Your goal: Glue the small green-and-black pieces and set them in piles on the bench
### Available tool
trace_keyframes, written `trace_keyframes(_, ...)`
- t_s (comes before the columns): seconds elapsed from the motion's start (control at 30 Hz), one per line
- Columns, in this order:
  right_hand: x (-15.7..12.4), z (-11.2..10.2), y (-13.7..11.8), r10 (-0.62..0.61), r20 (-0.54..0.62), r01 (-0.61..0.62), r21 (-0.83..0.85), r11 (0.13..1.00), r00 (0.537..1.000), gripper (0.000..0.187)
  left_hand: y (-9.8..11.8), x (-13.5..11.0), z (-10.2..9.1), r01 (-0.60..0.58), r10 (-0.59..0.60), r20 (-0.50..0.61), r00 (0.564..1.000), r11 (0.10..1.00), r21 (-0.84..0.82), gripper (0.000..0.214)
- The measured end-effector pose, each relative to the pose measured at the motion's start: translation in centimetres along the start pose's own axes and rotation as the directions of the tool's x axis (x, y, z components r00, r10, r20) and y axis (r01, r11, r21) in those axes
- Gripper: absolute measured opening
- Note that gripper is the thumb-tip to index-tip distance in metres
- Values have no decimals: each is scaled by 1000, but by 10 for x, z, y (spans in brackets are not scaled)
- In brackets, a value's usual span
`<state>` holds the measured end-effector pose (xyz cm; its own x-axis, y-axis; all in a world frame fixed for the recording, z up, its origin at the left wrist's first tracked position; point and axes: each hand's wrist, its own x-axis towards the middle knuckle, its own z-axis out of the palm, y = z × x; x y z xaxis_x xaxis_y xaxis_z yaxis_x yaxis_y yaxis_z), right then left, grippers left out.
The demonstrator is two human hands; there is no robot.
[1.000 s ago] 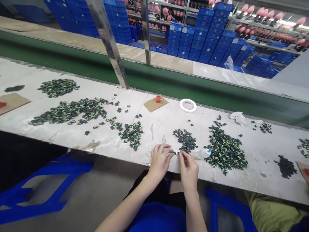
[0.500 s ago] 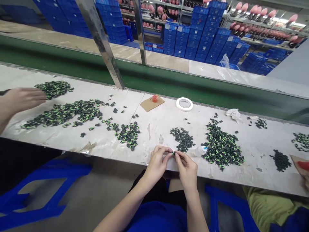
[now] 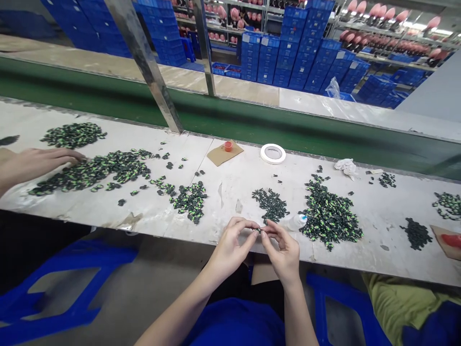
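My left hand [image 3: 232, 244] and my right hand [image 3: 283, 249] meet at the near edge of the white bench [image 3: 237, 185], fingers pinched together on one small dark piece [image 3: 260, 230] held between them. Just beyond my hands lies a small heap of dark pieces [image 3: 270, 202]. A bigger heap of black-and-green pieces [image 3: 329, 216] sits to its right. A small white glue bottle [image 3: 297, 221] lies on its side between the two heaps, close to my right hand.
Another heap [image 3: 189, 197] lies left of my hands. A co-worker's hand [image 3: 34, 161] rests on a long spread of pieces [image 3: 93, 170] at far left. A tape roll [image 3: 272, 154], an orange cap on cardboard [image 3: 227, 146] and a green conveyor [image 3: 252, 125] lie behind.
My hands have lifted slightly off the bench edge, still pinching the piece. The co-worker's hand came in from the left and now lies further into the spread of pieces.
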<state>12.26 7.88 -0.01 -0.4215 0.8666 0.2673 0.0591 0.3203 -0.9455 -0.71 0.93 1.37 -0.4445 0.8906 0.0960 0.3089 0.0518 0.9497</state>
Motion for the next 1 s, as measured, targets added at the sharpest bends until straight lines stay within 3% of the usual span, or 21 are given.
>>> trace_keyframes(0.13,5,-9,0,45,108,-52,66,996,993,36,7,1,-6,-33,28,54,998,995,89,14)
trace_keyframes(0.33,7,-10,-2,21,109,-27,61,998,994,29,19,0,-7,-68,60,81,995,993,95,13)
trace_keyframes(0.47,4,-10,-4,-58,84,63,-65,996,995,26,21,-5,-2,-30,28,25,999,997,71,11)
trace_keyframes(0.63,1,-12,-6,-190,140,216,-197,956,972,26,17,-11,2,-41,41,-11,999,998,37,10)
trace_keyframes(0.8,-4,-22,-7,-183,144,215,-248,945,972,25,18,-13,7,14,-10,39,999,993,-120,8)
trace_keyframes(0.9,-3,-37,-8,-226,122,253,-297,921,966,22,13,-4,-2,22,3,139,990,983,-182,18)
trace_keyframes(0.97,1,-52,-6,-294,44,290,-358,888,955,16,4,9,-18,-11,20,130,991,997,-70,21)
trace_keyframes(1.0,5,-60,-5,-333,-44,289,-396,872,942,12,-2,17,-30,-17,14,56,998,998,52,17)
